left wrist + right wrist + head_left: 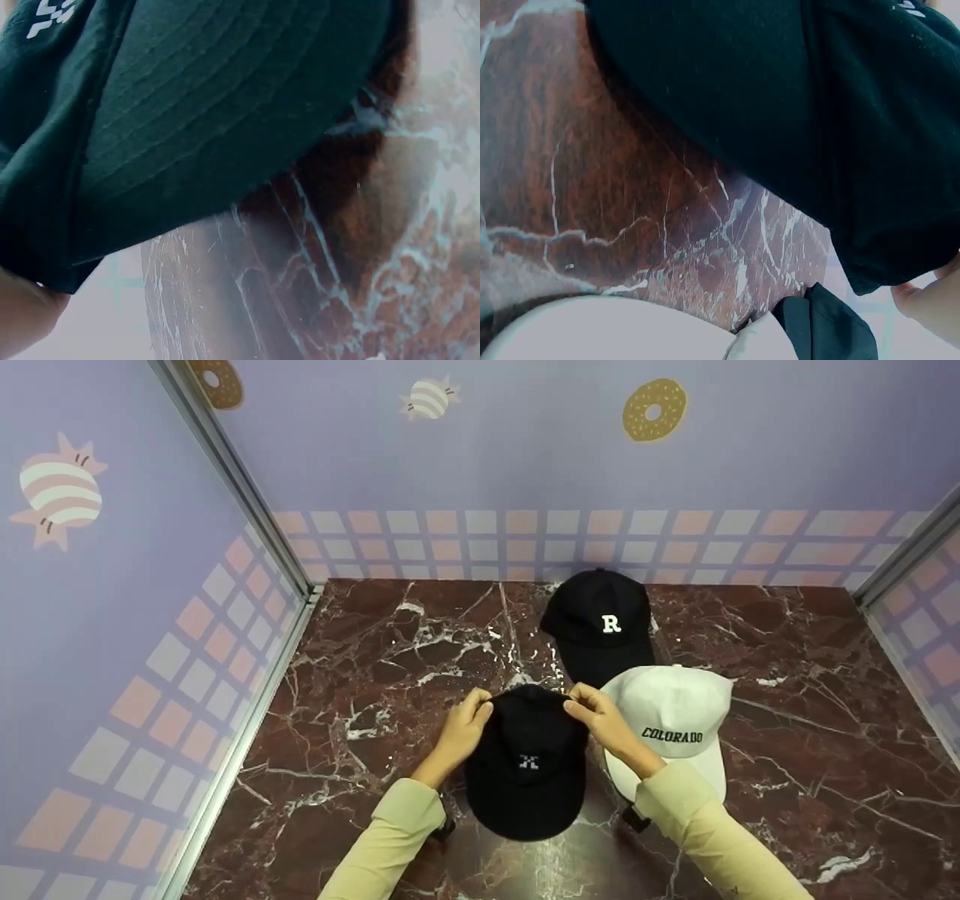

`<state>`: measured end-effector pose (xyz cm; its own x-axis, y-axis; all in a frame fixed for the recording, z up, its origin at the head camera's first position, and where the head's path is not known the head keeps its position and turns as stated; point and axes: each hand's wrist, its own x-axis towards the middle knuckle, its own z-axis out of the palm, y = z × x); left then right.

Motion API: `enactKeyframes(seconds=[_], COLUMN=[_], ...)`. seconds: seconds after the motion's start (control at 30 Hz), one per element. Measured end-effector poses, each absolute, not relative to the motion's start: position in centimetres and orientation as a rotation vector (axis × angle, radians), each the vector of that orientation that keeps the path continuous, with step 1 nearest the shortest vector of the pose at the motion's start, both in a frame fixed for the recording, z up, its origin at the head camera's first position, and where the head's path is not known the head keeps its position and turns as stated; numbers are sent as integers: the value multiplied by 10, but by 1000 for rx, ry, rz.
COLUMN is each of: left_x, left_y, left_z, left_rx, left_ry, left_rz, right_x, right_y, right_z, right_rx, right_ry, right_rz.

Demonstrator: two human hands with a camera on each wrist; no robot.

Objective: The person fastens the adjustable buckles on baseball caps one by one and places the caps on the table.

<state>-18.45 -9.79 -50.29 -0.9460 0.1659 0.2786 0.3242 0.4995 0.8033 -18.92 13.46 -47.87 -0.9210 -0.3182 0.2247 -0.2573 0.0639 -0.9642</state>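
A black baseball cap with a small pale emblem is held between both hands, its brim toward the person. The left hand pinches the left rear edge of its crown between thumb and fingers. On the opposite side the right hand pinches the right rear edge. In the left wrist view the cap's stitched brim fills the upper part, with part of a hand at its edge. The right wrist view shows the dark crown and fingertips gripping its rim.
A white cap lettered COLORADO lies right of the held cap, under the right forearm. Behind it, another black cap with a white R sits near the back wall. The marbled dark red tabletop is bounded by patterned walls.
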Motion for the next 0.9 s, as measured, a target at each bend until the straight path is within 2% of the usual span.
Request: enactKeyframes(seconds=[0.2, 0.4, 0.73, 0.9], left_x=[-184, -179, -193, -202], left_y=[-99, -104, -98, -89], left_z=[-498, -479, -442, -434], left_rx=[-375, -309, -528, -616], left_ry=[-2459, -2424, -2893, -2930], left_rz=[-1784, -2151, -1969, -1964], right_x=[-186, -200, -212, -213], right_y=[131, 143, 141, 133], right_z=[-467, -486, -473, -463], right_rx=[-395, -258, -376, -400], right_ry=[2104, 1954, 2140, 2131], right_rz=[-2146, -2188, -1787, -1729])
